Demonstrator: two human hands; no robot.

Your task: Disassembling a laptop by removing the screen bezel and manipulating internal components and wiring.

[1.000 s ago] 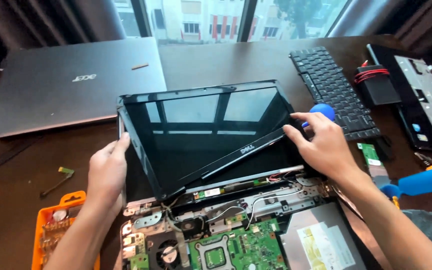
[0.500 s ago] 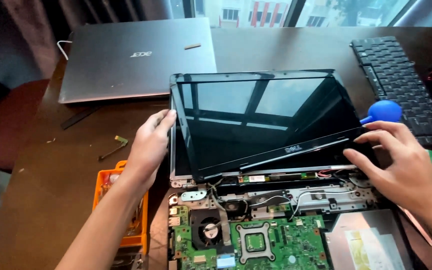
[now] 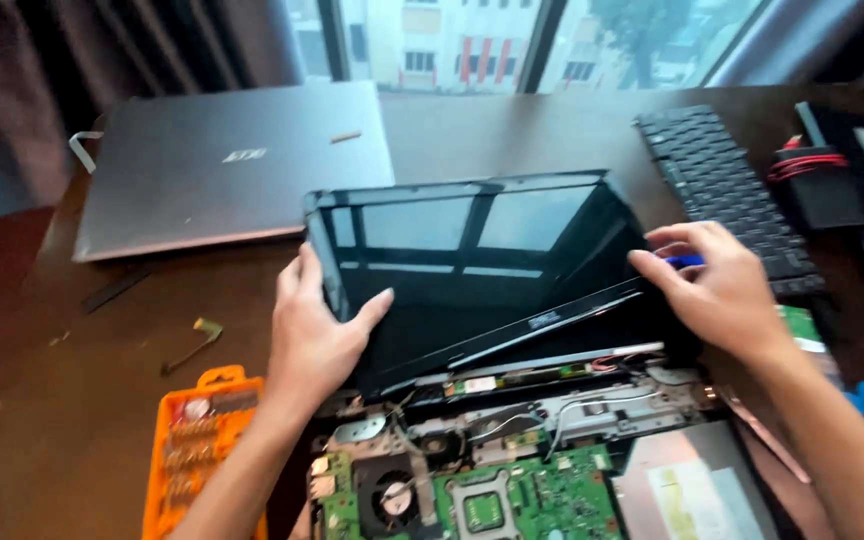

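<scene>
We are gripping the screen panel [image 3: 472,260] with our left hand [image 3: 312,335] on its left edge and our right hand [image 3: 717,290] grasping its right edge, its long axis running between them across the table [image 3: 512,130].

The right hand [image 3: 717,290] hides most of a blue tool [image 3: 685,261] (kind unclear); the motherboard [image 3: 512,495] is cut off below.

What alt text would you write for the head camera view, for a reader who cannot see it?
A person's left hand and right hand grip the sides of a black laptop screen panel above an opened laptop base with its green circuit board exposed. A closed grey laptop, a loose keyboard and an orange bit set lie around it.
</scene>
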